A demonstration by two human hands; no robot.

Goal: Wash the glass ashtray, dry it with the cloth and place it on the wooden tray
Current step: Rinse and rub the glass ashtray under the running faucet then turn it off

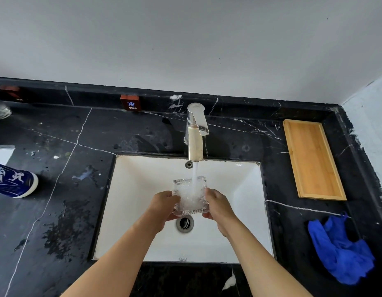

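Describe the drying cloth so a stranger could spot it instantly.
Start at the white rectangular sink set in the black marble counter. On the counter to its right, nearer than the long wooden tray, lies the crumpled bright blue cloth, the only soft thing there.

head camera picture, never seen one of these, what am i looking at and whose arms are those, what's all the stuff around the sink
There is no machine here. A person wears a wide-angle camera on the head, so the single picture looks forward and down, as that person sees it. The two bare arms coming up from the bottom edge are theirs.

The left hand and the right hand hold a square glass ashtray between them, one on each side, over a white sink. Water runs from the tap straight into the ashtray.

Around the sink is a black marble counter. To the right lie an empty wooden tray and, nearer the person, a crumpled blue cloth. By the back wall stands a small sign reading COLD.
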